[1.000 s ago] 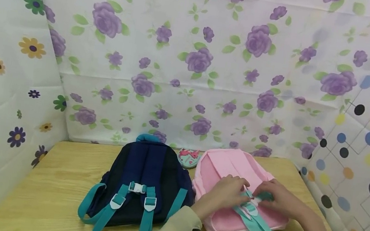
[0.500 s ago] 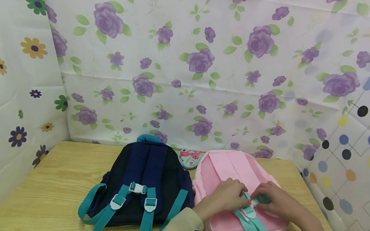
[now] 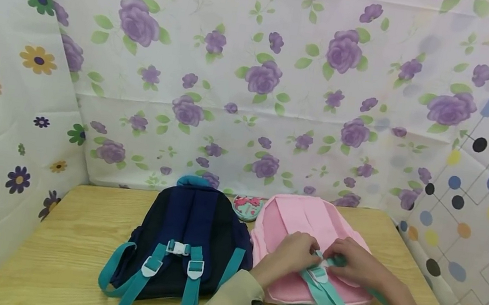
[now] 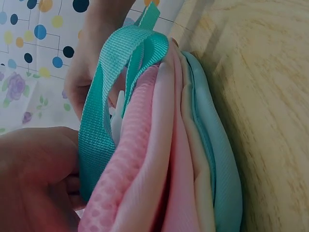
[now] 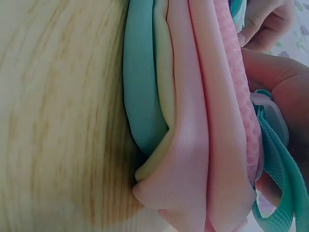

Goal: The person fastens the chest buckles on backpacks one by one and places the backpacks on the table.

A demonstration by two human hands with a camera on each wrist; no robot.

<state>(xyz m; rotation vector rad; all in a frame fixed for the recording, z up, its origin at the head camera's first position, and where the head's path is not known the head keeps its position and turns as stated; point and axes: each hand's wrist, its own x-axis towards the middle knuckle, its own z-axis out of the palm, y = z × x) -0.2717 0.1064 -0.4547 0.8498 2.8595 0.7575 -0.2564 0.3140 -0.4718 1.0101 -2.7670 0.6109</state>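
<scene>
The pink backpack (image 3: 310, 215) lies strap side up at the right of the table. Over its lower part, my left hand (image 3: 291, 255) pinches a teal strap (image 4: 91, 140). Close beside it, my right hand (image 3: 352, 262) grips another part of the teal webbing (image 3: 325, 294). A white slider buckle (image 3: 318, 274) shows just below the fingers. In the right wrist view, a pale plastic buckle (image 5: 274, 118) sits against the right hand. The fingers partly hide whatever lies between the two hands.
A navy backpack (image 3: 189, 217) with teal straps lies to the left, its white chest buckle (image 3: 178, 248) joined. Behind, between the bags, sits a small round pink-and-mint case (image 3: 247, 207). Patterned cloth (image 3: 252, 97) walls the wooden table (image 3: 52, 235) on three sides.
Both hands stay at the pink backpack's straps with small finger movements. The whole scene has shifted slightly left in view. The navy backpack lies as before.
</scene>
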